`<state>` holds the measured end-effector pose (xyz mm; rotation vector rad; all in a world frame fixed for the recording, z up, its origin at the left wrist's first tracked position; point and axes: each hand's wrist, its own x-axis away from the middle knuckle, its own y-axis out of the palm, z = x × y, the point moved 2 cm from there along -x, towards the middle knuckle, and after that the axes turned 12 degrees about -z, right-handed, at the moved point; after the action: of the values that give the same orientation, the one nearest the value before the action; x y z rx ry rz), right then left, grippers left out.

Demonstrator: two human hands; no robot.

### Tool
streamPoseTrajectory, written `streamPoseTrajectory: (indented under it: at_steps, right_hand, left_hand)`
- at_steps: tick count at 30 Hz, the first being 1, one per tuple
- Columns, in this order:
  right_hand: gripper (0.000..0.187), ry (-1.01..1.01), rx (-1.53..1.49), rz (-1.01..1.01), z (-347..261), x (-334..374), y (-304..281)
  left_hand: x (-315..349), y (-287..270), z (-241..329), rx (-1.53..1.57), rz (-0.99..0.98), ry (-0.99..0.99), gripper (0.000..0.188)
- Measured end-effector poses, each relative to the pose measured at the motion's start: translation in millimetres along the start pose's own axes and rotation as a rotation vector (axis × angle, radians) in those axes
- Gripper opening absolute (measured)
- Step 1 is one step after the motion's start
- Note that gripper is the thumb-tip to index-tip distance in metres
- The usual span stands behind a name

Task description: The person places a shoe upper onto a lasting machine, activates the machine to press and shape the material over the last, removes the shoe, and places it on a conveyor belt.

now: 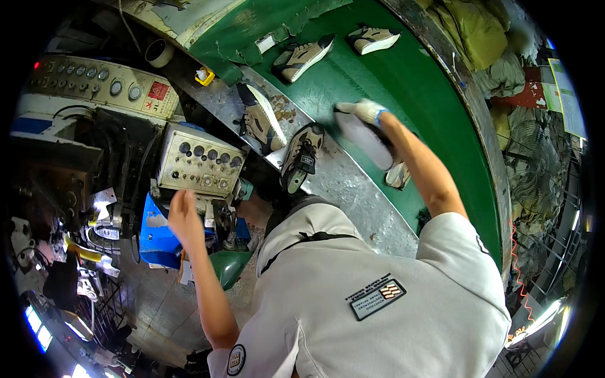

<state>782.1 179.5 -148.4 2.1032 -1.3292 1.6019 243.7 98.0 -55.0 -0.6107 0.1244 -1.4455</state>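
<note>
the right hand (362,112), in a white glove, holds the held shoe (373,142) over the green surface (435,120), just beyond the right edge of the metal ledge (359,195). its fingers close round the shoe's end farthest up along the ledge; motion blur hides their exact placement. the left hand (184,220) is bare, left of the ledge and near the control box (200,160); its fingers look bunched, but i cannot tell whether they pinch anything.

the step in hand looks like carrying or placing a shoe by hand. i judge the next move calls for a firm right grip and clearance from the tan shoe (397,176) beneath that arm.

the held shoe's pale sole faces the viewer, its long axis roughly parallel to the ledge; i cannot tell toe from heel. on the ledge, the dark shoe (304,151) lies crosswise, toe toward the green surface.
</note>
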Motion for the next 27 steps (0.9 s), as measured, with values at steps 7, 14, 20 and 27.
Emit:
streamPoseTrajectory:
  at_steps: [7,14,20,27]
  right_hand:
    - [0.077,0.054,-0.05,0.309,49,-155,-30]
    - [0.059,-0.268,-0.836,0.587,-106,-281,37]
    - [0.039,-0.256,-1.338,0.448,-105,-261,18]
    - [0.073,-1.047,-1.633,-0.822,-154,-10,119]
  left_hand:
    - [101,-52,-46,-0.831,0.27,-0.111,0.033]
    - [121,-48,-52,-1.014,0.353,-0.077,0.025]
    - [112,-46,-62,-0.97,0.388,-0.045,0.021]
    - [92,-69,-61,-0.353,0.186,-0.103,0.023]
